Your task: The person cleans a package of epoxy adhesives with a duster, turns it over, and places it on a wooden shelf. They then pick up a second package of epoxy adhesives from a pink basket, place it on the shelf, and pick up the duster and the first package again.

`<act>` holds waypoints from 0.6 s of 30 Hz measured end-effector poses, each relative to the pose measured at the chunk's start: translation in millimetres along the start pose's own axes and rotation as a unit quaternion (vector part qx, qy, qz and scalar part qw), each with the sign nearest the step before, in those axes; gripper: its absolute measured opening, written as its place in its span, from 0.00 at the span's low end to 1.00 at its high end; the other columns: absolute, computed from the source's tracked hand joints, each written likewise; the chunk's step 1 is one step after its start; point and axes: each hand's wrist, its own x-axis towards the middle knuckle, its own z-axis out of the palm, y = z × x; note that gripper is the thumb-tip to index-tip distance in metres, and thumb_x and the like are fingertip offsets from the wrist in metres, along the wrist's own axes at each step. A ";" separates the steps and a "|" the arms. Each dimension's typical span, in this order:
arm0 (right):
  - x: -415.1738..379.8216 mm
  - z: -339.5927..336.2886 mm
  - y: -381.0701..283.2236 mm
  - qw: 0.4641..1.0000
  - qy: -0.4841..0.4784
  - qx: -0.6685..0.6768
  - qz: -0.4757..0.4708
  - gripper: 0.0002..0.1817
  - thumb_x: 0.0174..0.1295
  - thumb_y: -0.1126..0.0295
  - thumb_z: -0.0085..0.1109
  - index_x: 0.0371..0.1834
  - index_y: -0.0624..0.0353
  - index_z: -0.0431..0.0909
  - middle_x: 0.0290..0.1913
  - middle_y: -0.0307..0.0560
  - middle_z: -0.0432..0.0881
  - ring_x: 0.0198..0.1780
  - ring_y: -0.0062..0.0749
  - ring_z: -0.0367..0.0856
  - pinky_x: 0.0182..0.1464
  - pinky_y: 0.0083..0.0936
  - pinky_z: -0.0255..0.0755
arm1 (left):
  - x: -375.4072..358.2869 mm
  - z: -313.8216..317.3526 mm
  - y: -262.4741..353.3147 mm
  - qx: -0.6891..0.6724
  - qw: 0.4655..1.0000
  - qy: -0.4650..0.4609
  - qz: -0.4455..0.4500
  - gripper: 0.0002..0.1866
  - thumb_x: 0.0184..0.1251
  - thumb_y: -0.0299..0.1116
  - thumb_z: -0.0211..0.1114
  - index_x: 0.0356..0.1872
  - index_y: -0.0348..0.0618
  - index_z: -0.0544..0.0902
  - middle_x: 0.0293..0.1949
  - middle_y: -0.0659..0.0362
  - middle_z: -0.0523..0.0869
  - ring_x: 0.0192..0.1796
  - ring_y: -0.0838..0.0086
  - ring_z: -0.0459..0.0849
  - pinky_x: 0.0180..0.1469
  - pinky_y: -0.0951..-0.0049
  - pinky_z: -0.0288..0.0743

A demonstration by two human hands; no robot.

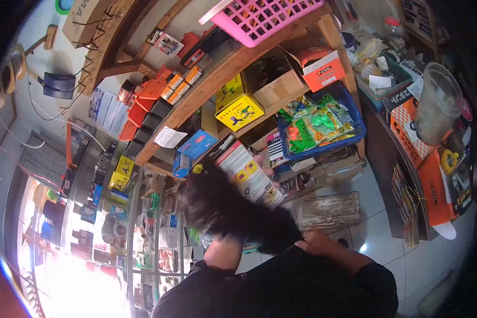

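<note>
My right hand (315, 243) is closed at the near end of a black feather duster (233, 209), whose handle is mostly hidden. The fluffy duster stretches up and left across my left forearm and covers part of it. Beyond it, fingers of my left hand (265, 166) curl round the right edge of a white box (252, 177) printed with yellow and purple pictures and text. The box stands tilted before the lower shelf, and the duster overlaps its lower left side. The rest of my left hand is hidden.
A wooden shelf (233, 66) holds a yellow box (239, 110), an orange-red box (323, 71) and a blue basket (363, 130) of bagged colourful items. A pink basket (259, 21) stands on top. Right is a cluttered counter; a worn wooden block (331, 210) lies on the floor.
</note>
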 end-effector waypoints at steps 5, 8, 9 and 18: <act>-1.0 -14.7 -17.9 0.984 -0.002 0.128 0.124 0.25 0.57 0.52 0.50 0.23 0.69 0.74 0.21 0.60 0.74 0.26 0.50 0.75 0.35 0.39 0.70 | 6.6 -25.0 -24.4 -0.180 0.949 -0.062 0.252 0.43 0.56 0.66 0.44 0.62 0.39 0.58 0.50 0.45 0.73 0.50 0.53 0.74 0.49 0.54 0.71; -3.8 -8.7 -7.8 0.999 0.018 0.021 -0.046 0.25 0.58 0.52 0.50 0.22 0.69 0.74 0.20 0.60 0.74 0.24 0.49 0.75 0.33 0.39 0.69 | 13.6 -21.6 -14.5 -0.069 0.995 -0.071 0.010 0.40 0.58 0.64 0.45 0.63 0.41 0.58 0.52 0.48 0.72 0.51 0.54 0.74 0.50 0.52 0.71; -3.8 -14.2 -12.3 0.999 0.022 0.019 -0.046 0.25 0.58 0.52 0.50 0.22 0.69 0.74 0.20 0.60 0.74 0.24 0.49 0.75 0.33 0.39 0.69 | 15.7 -21.5 -10.4 -0.106 0.985 -0.139 0.004 0.39 0.59 0.63 0.44 0.62 0.41 0.58 0.53 0.50 0.72 0.51 0.56 0.75 0.49 0.52 0.71; 4.3 -9.1 -8.4 0.988 -0.024 0.124 0.092 0.29 0.57 0.47 0.48 0.23 0.69 0.74 0.24 0.61 0.75 0.30 0.45 0.76 0.36 0.37 0.68 | 14.0 -23.6 -12.9 -0.141 0.982 -0.099 0.076 0.42 0.54 0.63 0.52 0.61 0.39 0.60 0.55 0.51 0.71 0.54 0.56 0.72 0.53 0.50 0.68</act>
